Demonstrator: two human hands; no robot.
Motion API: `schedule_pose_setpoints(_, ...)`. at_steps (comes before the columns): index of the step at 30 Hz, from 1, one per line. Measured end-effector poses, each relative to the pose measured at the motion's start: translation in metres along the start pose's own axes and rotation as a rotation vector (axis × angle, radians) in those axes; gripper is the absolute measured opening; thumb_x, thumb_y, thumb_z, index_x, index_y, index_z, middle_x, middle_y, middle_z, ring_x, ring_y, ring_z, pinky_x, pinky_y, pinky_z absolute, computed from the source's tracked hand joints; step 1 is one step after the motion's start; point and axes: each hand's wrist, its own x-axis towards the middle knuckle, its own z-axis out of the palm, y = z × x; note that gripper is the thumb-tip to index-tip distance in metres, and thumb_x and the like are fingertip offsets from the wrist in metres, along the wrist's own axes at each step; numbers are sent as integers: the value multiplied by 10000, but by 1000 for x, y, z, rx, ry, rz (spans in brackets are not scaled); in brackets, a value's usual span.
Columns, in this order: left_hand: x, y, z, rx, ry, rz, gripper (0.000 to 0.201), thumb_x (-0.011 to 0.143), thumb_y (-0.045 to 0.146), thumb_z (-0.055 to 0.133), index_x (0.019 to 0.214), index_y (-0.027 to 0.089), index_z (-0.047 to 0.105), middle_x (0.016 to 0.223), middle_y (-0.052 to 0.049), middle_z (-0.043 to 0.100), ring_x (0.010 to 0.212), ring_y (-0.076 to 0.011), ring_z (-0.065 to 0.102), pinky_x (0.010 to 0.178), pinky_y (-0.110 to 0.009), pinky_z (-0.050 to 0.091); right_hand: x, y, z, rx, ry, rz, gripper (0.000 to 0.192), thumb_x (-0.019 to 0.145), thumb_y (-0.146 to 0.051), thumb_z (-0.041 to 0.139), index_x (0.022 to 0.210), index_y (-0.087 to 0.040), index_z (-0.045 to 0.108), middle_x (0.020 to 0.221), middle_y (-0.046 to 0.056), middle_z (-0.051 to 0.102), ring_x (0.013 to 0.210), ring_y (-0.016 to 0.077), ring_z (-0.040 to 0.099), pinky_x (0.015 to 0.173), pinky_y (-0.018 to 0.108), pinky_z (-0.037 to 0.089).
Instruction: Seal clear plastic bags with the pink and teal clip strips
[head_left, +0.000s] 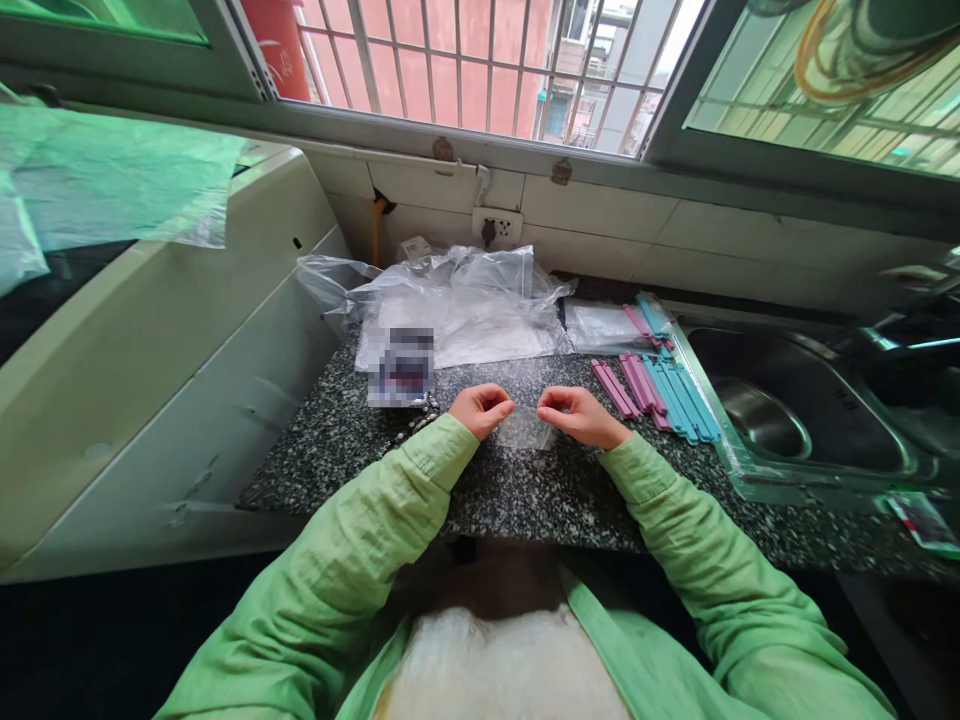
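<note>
At the far left a white appliance point(150, 340) with a sloping lid stands against the speckled stone desk point(525, 500), and a sheet of green-tinted plastic film point(112, 180) lies over its top. On the desk, just right of the appliance, a small printed packet point(405, 366) rests in front of a loose heap of clear plastic bags point(465, 310) that reaches back to the tiled wall below the window.

Near the front edge of the desk the person's left hand point(481, 408), in a light green sleeve point(375, 530), is curled with its fingers point(501, 410) pressed together, pinching the left end of a small clear plastic bag point(527, 430). The bag lies low over the stone between the two hands, near the middle of the desk; whether it touches the surface cannot be told. The right hand point(579, 414) meets it from the other side, its fingers point(551, 410) also closed and pinching the bag's right end, so that the two hands are close together with the bag stretched between them.

To the right of the hands, a row of pink clips point(626, 385) and blue clips point(682, 400) lies side by side on the desk, well apart from the bag. Behind them sits a flat clear packet point(600, 325) with a few more clips on it. Farther right, a steel sink point(795, 420) is set into the desk.
</note>
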Motion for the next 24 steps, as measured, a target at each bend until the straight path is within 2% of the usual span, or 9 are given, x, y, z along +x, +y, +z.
schedule_pose_setpoints(13, -1, 2, -2, 2, -98, -15, 254, 571, 363, 571, 534, 126, 485, 437, 58, 383, 423, -43, 316, 425, -191, 246, -1, -3, -2, -34, 81, -14, 205, 719, -336, 506, 640, -146, 516, 596, -4, 491, 571, 92, 413, 548, 227, 345)
schedule_pose_setpoints(20, -2, -1, -1, 28, -229, -22, 233, 575, 330, 563, 510, 126, 470, 434, 62, 384, 435, -43, 322, 435, -187, 260, -1, -3, -3, -19, 74, -10, 217, 715, -348, 514, 635, -146, 519, 594, -6, 497, 574, 93, 427, 555, 227, 352)
schedule_pose_setpoints(24, -3, -5, 0, 88, -250, -3, 249, 604, 340, 540, 501, 133, 449, 433, 66, 352, 437, -43, 307, 427, -185, 247, -1, -3, 0, -19, 43, -21, 201, 713, -330, 517, 637, -143, 521, 595, -8, 501, 577, 90, 434, 561, 224, 352)
